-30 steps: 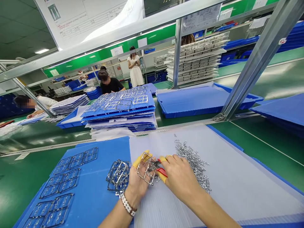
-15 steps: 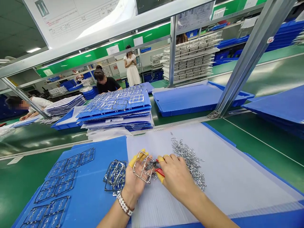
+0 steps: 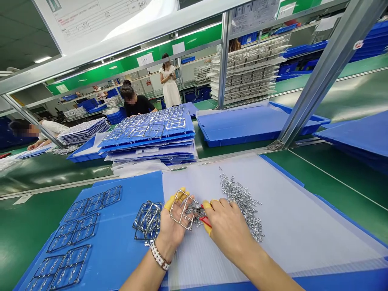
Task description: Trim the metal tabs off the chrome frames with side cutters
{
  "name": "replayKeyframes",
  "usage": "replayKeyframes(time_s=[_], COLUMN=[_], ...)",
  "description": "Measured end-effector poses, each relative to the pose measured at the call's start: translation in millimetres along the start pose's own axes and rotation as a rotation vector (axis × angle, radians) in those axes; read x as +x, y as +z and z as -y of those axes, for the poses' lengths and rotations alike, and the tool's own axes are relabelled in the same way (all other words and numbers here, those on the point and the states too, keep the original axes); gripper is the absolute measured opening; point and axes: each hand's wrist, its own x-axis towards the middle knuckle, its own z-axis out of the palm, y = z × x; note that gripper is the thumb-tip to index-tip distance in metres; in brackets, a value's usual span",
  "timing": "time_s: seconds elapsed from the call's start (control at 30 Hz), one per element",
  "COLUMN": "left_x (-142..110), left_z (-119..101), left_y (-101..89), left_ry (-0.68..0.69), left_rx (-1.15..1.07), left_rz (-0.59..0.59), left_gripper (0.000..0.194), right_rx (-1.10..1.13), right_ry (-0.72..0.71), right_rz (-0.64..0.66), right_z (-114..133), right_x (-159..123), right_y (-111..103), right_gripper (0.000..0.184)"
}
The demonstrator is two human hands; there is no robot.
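My left hand (image 3: 173,220), with yellow covers on some fingertips, holds a small shiny metal frame (image 3: 181,223) with a crossbar, tilted over the palm. My right hand (image 3: 226,226) is closed round red-handled pliers (image 3: 206,221), their dark jaws at the right side of the frame. Small shiny metal pieces lie about the jaws; whether some rest in my left palm I cannot tell. Beyond my right hand spreads a pile of small silvery pieces (image 3: 239,202) on a whitish sheet (image 3: 291,226). Left of my left hand is a heap of similar frames (image 3: 148,221) on a blue sheet (image 3: 115,242).
Several frames (image 3: 72,232) lie in rows at the left. Behind the sheets stand a stack of blue boards (image 3: 151,149) bearing frames and a blue tray (image 3: 242,139). A slanted metal post (image 3: 321,76) rises at the right. Co-workers (image 3: 136,103) are beyond the bench.
The view has shifted slightly. The pliers stay at the frame's right side, and their red handles look closer together than before. Both hands otherwise keep nearly the same pose.
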Motion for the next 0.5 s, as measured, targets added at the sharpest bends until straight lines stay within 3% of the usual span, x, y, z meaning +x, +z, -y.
replayKeyframes(time_s=[0.27,0.5], left_x=[1,2], left_z=[0,-1], left_y=[1.0,0.0], left_ry=[0.042,0.066], left_rx=[-0.012,-0.002], left_rz=[-0.024,-0.036], left_gripper=[0.025,0.026], right_rx=[0.089,0.07], right_ry=[-0.017,-0.019], right_rz=[0.03,0.028], right_z=[16,16], right_x=[-7,-4], right_y=[9,9], right_gripper=[0.022,0.026])
